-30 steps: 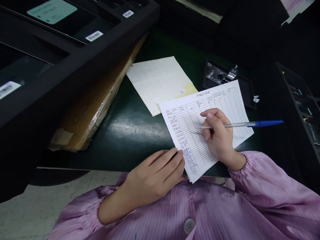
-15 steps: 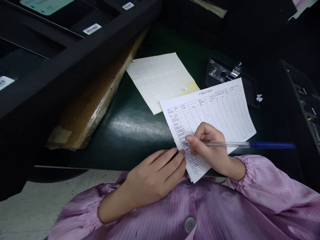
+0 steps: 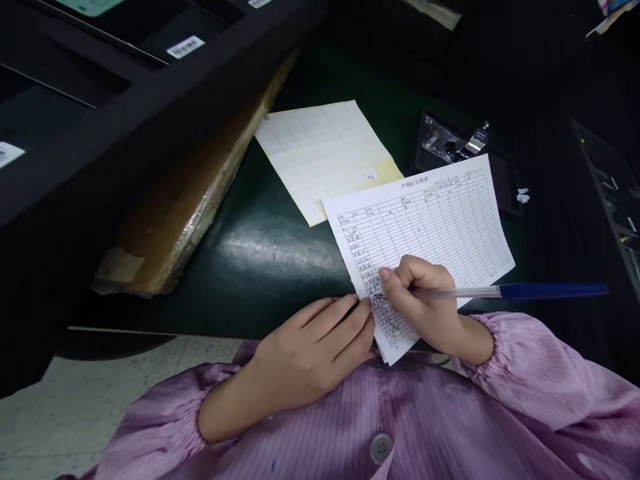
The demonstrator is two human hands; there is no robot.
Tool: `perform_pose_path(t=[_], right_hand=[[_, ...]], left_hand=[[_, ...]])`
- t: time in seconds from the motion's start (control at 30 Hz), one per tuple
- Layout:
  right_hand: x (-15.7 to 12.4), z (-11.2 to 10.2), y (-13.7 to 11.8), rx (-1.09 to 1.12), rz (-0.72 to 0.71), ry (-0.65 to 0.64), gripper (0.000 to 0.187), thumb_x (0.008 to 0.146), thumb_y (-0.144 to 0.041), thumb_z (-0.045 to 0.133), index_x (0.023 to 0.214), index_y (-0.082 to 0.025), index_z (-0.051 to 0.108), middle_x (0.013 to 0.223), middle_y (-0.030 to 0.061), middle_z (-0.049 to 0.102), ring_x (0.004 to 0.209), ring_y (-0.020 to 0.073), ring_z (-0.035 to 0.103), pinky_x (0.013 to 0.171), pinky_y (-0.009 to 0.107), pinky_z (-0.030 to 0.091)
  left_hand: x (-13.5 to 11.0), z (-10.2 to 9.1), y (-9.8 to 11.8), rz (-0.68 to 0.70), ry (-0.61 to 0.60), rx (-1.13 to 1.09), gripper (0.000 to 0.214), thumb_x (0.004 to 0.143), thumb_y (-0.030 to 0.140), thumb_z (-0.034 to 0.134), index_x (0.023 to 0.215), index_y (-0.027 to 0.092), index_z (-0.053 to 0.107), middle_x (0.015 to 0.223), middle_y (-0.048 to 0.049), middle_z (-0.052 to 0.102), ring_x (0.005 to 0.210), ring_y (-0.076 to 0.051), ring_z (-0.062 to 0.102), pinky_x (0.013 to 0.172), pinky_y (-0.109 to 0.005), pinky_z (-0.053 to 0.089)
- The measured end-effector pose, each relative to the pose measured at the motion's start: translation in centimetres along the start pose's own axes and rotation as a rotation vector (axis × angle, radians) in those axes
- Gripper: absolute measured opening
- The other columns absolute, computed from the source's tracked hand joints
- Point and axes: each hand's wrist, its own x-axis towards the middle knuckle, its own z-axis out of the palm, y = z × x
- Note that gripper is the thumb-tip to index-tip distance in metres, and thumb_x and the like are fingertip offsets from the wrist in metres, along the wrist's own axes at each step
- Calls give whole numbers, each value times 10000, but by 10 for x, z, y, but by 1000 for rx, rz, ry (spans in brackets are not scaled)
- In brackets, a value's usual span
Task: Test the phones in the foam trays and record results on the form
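Note:
My right hand [image 3: 425, 293] is closed around a clear-barrelled pen [image 3: 480, 292] with a blue cap on its rear end. The pen's tip touches the left column of a printed form [image 3: 440, 220], among handwritten entries. My left hand [image 3: 320, 347] lies with its fingers stretched out, the fingertips against the form's lower left edge; its thumb is mostly hidden. The form lies tilted on the dark green table [image 3: 280, 260], its bottom corner reaching the table's near edge. It partly overlaps a pale yellow-edged sheet [image 3: 325, 147].
A brown board wrapped in clear film [image 3: 155, 247] lies at the left, under a black tray [image 3: 150, 120] with barcode labels. Behind the form sits a small dark tray [image 3: 425, 157] holding a plastic bag and a shiny metal piece. White scraps [image 3: 523, 196] lie beside it.
The pen tip has moved slightly down the form's left column, with my right hand shifting a little right and down. My left hand stays at the paper's edge.

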Motion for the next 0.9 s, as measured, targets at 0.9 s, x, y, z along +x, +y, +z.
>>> perform_pose_path(t=[0.9], right_hand=[[1,-2,-1,242,79,163,418,1009,-422,517,642,-227,470,486,-42,518,420,99,424,421,239,353]], left_hand=[[0,-1,0,-1,-15,-7,287,905,314,678,1112,115,684,1119,-60,744,1060,-214,675,880,-342,551]])
